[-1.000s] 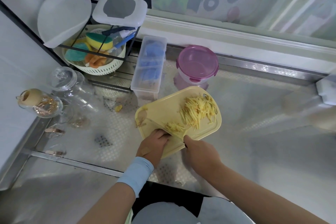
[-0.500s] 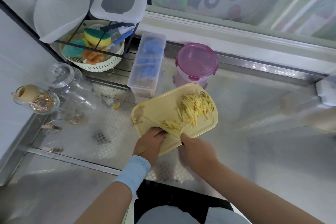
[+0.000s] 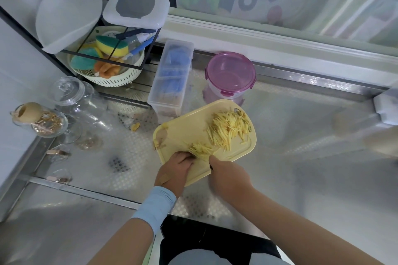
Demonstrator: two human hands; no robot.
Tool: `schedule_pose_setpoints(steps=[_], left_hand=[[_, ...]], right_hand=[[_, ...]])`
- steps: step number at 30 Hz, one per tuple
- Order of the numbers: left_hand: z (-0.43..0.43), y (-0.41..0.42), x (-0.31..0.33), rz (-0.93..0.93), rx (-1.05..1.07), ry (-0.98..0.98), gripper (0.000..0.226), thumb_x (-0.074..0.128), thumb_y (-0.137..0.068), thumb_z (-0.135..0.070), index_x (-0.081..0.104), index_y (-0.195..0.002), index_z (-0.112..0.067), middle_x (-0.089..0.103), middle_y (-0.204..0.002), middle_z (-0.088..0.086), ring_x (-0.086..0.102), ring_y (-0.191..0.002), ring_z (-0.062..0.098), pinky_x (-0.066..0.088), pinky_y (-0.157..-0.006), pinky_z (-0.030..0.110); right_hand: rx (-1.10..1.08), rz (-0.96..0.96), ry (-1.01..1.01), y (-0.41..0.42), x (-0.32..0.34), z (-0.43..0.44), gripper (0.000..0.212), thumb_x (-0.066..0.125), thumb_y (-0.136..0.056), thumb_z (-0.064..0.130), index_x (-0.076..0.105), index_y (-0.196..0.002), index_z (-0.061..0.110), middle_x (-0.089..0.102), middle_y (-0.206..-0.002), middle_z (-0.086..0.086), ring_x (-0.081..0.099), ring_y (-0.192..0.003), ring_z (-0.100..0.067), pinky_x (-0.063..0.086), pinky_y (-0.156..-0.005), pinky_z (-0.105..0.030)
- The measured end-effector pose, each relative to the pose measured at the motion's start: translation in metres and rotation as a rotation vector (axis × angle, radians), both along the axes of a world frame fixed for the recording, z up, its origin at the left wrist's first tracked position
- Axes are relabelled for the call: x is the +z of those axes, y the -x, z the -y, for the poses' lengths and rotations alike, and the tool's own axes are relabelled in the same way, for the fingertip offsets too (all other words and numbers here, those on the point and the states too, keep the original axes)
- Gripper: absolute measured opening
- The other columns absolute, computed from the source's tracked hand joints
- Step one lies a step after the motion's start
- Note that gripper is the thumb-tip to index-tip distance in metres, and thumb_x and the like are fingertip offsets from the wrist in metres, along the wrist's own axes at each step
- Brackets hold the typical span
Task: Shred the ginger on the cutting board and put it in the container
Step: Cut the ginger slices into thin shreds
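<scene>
Pinning ginger [image 3: 199, 149] on the board [image 3: 189, 127], left hand [image 3: 174, 171] curls; right hand [image 3: 228, 178] grips a mostly hidden knife. Keep fingertips tucked, cuts thin.

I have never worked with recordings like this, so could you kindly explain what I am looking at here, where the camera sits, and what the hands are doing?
No machine is involved: a person works with two bare hands, and the single camera is worn on the head, looking forward and down, so the forearms enter from the bottom. On the metal counter lies a yellow cutting board with a pile of shredded ginger. The left hand, with a pale blue wristband, presses down on a smaller bunch of ginger at the board's near edge. The right hand is closed around what seems to be a knife handle; the blade is hard to make out. Behind the board stands a round container with a pink lid, still closed.
</scene>
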State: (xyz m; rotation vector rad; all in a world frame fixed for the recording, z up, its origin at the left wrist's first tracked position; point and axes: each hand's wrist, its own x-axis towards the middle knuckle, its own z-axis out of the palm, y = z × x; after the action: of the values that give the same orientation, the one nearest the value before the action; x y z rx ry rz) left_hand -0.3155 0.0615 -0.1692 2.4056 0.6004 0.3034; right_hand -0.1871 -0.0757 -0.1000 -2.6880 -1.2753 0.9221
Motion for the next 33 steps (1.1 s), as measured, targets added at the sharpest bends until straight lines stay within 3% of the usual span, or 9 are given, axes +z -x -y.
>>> schedule_pose_setpoints(steps=[5, 9, 14, 18, 21, 25, 29, 33], left_hand=[[0.000, 0.000, 0.003, 0.051, -0.018, -0.105, 0.029, 0.044, -0.092, -0.027, 0.070, -0.101, -0.017, 0.057, -0.108, -0.007, 0.049, -0.102, 0.009, 0.055, -0.074, 0.029], [0.000, 0.000, 0.001, 0.016, -0.012, -0.063, 0.033, 0.042, -0.092, -0.030, 0.069, -0.106, -0.018, 0.052, -0.113, -0.010, 0.048, -0.107, 0.009, 0.056, -0.078, 0.036], [0.001, 0.002, 0.002, 0.025, -0.004, -0.084, 0.033, 0.044, -0.091, -0.028, 0.070, -0.107, -0.016, 0.056, -0.112, -0.007, 0.050, -0.105, 0.011, 0.057, -0.068, 0.040], [0.001, 0.001, 0.002, 0.050, -0.007, -0.114, 0.032, 0.045, -0.090, -0.026, 0.071, -0.104, -0.015, 0.057, -0.110, -0.005, 0.050, -0.104, 0.011, 0.057, -0.071, 0.032], [0.000, -0.001, 0.002, 0.072, -0.012, -0.128, 0.030, 0.045, -0.089, -0.025, 0.071, -0.100, -0.015, 0.053, -0.109, -0.007, 0.050, -0.102, 0.011, 0.053, -0.076, 0.026], [0.001, -0.002, 0.004, 0.099, -0.032, -0.143, 0.029, 0.046, -0.087, -0.023, 0.071, -0.100, -0.014, 0.050, -0.109, -0.009, 0.049, -0.102, 0.010, 0.044, -0.082, 0.021], [0.002, 0.000, 0.003, 0.075, 0.002, -0.090, 0.031, 0.044, -0.090, -0.026, 0.070, -0.103, -0.016, 0.050, -0.110, -0.011, 0.049, -0.103, 0.008, 0.056, -0.074, 0.029], [0.002, -0.001, 0.005, 0.081, -0.018, -0.098, 0.033, 0.043, -0.089, -0.024, 0.070, -0.103, -0.012, 0.049, -0.110, -0.010, 0.049, -0.102, 0.012, 0.058, -0.069, 0.038]], right_hand=[[-0.038, 0.017, -0.044, 0.004, -0.009, 0.020, 0.018, 0.041, -0.099, 0.025, 0.025, -0.092, 0.027, 0.047, -0.067, -0.002, 0.045, -0.054, -0.026, 0.042, -0.050, -0.035], [0.023, 0.007, -0.003, 0.003, -0.009, 0.007, 0.017, 0.040, -0.092, 0.012, 0.030, -0.099, 0.023, 0.047, -0.074, -0.001, 0.051, -0.062, -0.026, 0.036, -0.051, -0.033], [0.039, -0.058, -0.024, 0.002, 0.001, -0.021, 0.022, 0.039, -0.087, 0.007, 0.029, -0.095, 0.024, 0.040, -0.072, 0.000, 0.049, -0.069, -0.028, 0.028, -0.049, -0.031], [0.035, -0.031, -0.031, 0.002, 0.005, -0.012, 0.022, 0.039, -0.091, 0.009, 0.028, -0.097, 0.026, 0.043, -0.073, 0.001, 0.049, -0.069, -0.029, 0.031, -0.050, -0.031], [0.038, 0.016, -0.031, 0.003, 0.004, 0.003, 0.011, 0.040, -0.094, 0.013, 0.037, -0.100, 0.021, 0.050, -0.078, -0.001, 0.045, -0.059, -0.025, 0.043, -0.054, -0.037], [-0.029, 0.029, -0.029, 0.004, -0.004, 0.013, 0.009, 0.042, -0.095, 0.021, 0.033, -0.095, 0.024, 0.045, -0.069, -0.001, 0.042, -0.055, -0.023, 0.038, -0.052, -0.035], [-0.004, -0.012, 0.007, 0.005, -0.003, -0.006, 0.018, 0.042, -0.088, 0.010, 0.033, -0.094, 0.024, 0.050, -0.074, -0.001, 0.051, -0.064, -0.028, 0.038, -0.051, -0.032], [0.009, -0.044, -0.004, 0.004, 0.001, -0.020, 0.022, 0.043, -0.084, 0.006, 0.033, -0.092, 0.023, 0.045, -0.072, 0.000, 0.047, -0.062, -0.025, 0.031, -0.047, -0.030]])
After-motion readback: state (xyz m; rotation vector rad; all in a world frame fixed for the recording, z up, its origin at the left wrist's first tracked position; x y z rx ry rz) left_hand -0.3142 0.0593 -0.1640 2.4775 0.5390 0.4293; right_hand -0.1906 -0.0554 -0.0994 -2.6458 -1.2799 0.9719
